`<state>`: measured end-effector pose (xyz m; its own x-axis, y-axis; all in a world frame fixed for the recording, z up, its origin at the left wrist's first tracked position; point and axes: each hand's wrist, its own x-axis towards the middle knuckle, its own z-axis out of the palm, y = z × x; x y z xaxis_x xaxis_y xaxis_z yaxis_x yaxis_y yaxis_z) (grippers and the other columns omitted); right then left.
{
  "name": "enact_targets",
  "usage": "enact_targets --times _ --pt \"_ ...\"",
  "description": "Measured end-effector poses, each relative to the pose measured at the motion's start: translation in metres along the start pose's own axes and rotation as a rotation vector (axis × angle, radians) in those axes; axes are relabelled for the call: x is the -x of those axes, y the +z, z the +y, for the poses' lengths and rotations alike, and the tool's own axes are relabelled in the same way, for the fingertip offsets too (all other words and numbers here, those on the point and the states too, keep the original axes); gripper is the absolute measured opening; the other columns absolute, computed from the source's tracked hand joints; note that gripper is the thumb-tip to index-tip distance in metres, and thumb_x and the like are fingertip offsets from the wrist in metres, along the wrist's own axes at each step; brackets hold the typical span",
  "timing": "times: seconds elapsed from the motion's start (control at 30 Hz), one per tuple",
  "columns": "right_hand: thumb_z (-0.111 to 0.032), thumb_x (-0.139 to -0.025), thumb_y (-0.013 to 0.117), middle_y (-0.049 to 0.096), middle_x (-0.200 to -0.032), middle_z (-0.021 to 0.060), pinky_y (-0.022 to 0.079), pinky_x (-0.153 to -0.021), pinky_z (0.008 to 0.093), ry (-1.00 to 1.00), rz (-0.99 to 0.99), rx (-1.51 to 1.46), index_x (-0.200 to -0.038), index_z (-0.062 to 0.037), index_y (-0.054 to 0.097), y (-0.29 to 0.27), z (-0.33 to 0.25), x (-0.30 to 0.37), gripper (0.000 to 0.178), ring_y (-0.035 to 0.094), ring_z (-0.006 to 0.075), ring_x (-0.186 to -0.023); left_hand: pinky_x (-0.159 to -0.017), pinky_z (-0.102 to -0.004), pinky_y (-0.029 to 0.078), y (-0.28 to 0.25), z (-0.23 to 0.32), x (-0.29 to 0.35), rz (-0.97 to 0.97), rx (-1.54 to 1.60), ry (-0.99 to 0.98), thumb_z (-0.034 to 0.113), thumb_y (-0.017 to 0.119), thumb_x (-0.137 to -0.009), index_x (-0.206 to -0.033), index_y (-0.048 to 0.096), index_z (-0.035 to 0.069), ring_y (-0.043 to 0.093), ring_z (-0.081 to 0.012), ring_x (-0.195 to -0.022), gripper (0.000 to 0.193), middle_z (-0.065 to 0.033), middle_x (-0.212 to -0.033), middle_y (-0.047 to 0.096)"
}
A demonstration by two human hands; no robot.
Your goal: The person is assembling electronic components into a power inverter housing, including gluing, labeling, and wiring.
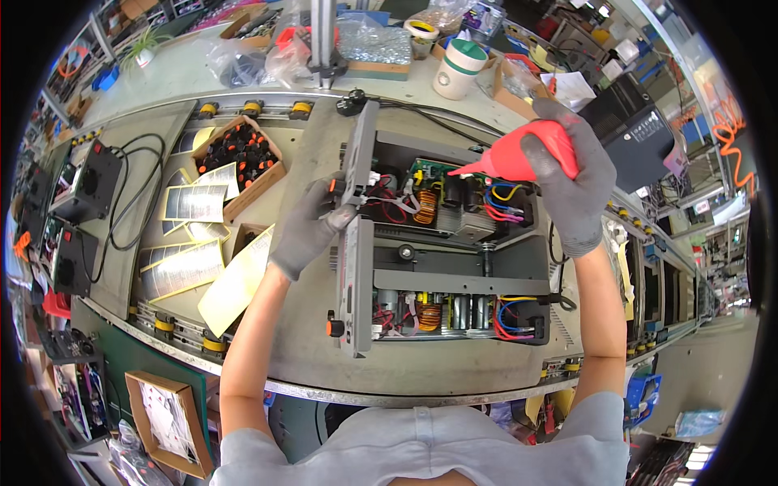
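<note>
Two open electronic units with grey metal housings lie side by side on the bench, the far unit (454,198) and the near unit (454,312). Copper coils, capacitors and coloured wires show inside both. My gloved left hand (312,227) is closed at the far unit's front panel (361,154), next to an orange-marked knob (332,186); its exact grip is partly hidden. In my gloved right hand (571,178) is a red squeeze bottle (527,152), tilted sideways. Its pointed nozzle reaches left over the far unit's circuit board, and I cannot tell whether it touches.
Left of the units stands a cardboard box (259,182) of black and orange parts, beside printed sheets (194,202). Farther left are two more units (85,182) with black cables. A white and green cup (460,69) and a black box-shaped device (636,130) stand at the back.
</note>
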<state>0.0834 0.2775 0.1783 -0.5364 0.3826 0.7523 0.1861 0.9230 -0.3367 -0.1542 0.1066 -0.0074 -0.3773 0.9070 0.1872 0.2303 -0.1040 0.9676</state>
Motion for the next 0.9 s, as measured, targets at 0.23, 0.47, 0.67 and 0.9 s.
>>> enact_targets --times 0.23,0.47,0.67,0.9 --pt "-0.019 -0.073 0.073 0.064 -0.089 0.0088 0.05 -0.065 0.0316 -0.242 -0.338 0.168 -0.102 -0.0075 0.061 0.066 -0.027 -0.019 0.033 0.064 0.0261 -0.075 -0.094 -0.0359 0.044 -0.002 -0.002 0.001 0.072 -0.04 0.03 0.051 0.067 -0.078 -0.131 0.044 0.003 0.053 -0.0249 -0.112 0.076 -0.0149 -0.118 0.05" --pt "-0.028 -0.073 0.07 0.064 -0.091 0.0042 0.05 -0.059 0.0343 -0.396 -0.368 0.211 -0.102 -0.018 0.06 0.097 -0.019 -0.018 0.033 0.064 0.0243 -0.073 -0.095 -0.0411 0.042 -0.008 -0.015 0.003 0.054 -0.114 -0.018 0.06 0.063 -0.075 -0.13 0.044 0.002 0.051 -0.0341 -0.114 0.082 -0.02 -0.121 0.049" --pt "-0.029 -0.072 0.069 0.064 -0.097 0.0042 0.051 -0.06 0.0344 -0.379 -0.436 0.253 -0.105 -0.0183 0.06 0.108 -0.019 -0.019 0.035 0.065 0.0234 -0.077 -0.095 -0.0414 0.041 -0.009 -0.018 0.001 -0.008 -0.064 -0.033 0.061 0.062 -0.075 -0.127 0.045 0.0 0.052 -0.0354 -0.113 0.082 -0.0206 -0.118 0.05" --pt "-0.027 -0.071 0.07 0.063 -0.096 0.0049 0.051 -0.06 0.0347 -0.373 -0.462 0.26 -0.105 -0.0181 0.06 0.116 -0.012 -0.012 0.037 0.064 0.0242 -0.078 -0.09 -0.0358 0.046 -0.004 -0.019 -0.003 0.021 0.045 -0.07 0.054 0.073 -0.07 -0.129 0.044 -0.001 0.055 -0.027 -0.109 0.086 -0.015 -0.115 0.051"
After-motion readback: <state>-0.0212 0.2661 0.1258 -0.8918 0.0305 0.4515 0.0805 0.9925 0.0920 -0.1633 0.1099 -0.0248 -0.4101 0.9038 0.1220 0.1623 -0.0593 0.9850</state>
